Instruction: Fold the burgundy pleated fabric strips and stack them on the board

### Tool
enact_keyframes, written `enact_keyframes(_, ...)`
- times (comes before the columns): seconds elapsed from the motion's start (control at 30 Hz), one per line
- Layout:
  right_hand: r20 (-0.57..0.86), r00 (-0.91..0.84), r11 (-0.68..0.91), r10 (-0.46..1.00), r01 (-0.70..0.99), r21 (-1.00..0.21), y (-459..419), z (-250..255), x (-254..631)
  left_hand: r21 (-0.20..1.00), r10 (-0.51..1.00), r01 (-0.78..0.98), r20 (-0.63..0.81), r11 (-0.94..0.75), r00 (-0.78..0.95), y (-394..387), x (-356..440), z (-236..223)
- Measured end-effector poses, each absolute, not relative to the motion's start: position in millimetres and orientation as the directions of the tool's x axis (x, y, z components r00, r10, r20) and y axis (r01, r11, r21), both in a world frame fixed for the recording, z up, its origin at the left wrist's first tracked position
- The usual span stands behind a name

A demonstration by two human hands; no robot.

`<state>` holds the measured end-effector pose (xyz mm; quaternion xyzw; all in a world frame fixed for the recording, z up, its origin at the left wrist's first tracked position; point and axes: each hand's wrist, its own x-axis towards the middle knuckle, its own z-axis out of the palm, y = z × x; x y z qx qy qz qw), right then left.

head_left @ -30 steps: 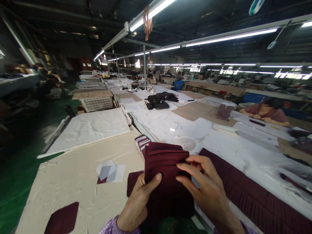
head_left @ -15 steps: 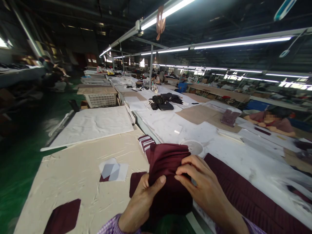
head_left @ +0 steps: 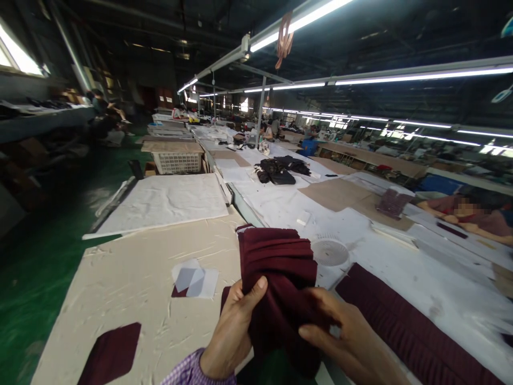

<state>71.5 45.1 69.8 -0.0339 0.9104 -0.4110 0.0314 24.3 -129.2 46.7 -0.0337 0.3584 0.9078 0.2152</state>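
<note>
A bunch of maroon cloth pieces (head_left: 278, 256), layered in loose folds, is held up in front of me. My left hand (head_left: 234, 329) grips its left side, thumb pressed on the front and fingers behind. At the lower right, my right hand (head_left: 347, 334) has the cloth between its thumb and fingers; the fingertips are partly hidden in the folds. Left of the hands, a maroon cut piece (head_left: 112, 353) lies on the cream-covered table (head_left: 152, 315), with small white and grey pieces (head_left: 196, 280) further up. A long row of overlapping maroon pieces (head_left: 404, 321) lies to the right.
A round white fan (head_left: 331, 252) lies on the white table (head_left: 276, 206) just beyond the cloth. Farther off are a dark cloth pile (head_left: 278, 170), a plastic basket (head_left: 178, 162) and a maroon stack (head_left: 394, 203). A person (head_left: 468, 214) leans on the table at the right.
My right hand has moved down from the upper folds to the cloth's lower right side. The cloth's top has fanned out, and the view has turned slightly left.
</note>
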Motion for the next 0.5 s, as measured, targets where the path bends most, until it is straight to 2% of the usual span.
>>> enact_keyframes(0.1,-0.048,-0.992,0.658,-0.120,-0.043,-0.752,38.7,73.4,71.1,0.640,0.363,-0.404,-0.203,-0.654,-0.909,-130.4,22.2,44.5)
enact_keyframes(0.37,0.137,-0.989,0.762,-0.061,-0.135,-0.633,52.2,67.8,64.5,0.691,0.337,-0.355,-0.169,-0.630,-0.926,-118.0,26.6,33.5)
enact_keyframes(0.5,0.092,-0.994,0.618,-0.065,-0.112,-0.778,48.3,70.9,66.0,0.634,0.338,-0.399,-0.222,-0.663,-0.914,-111.4,32.4,37.0)
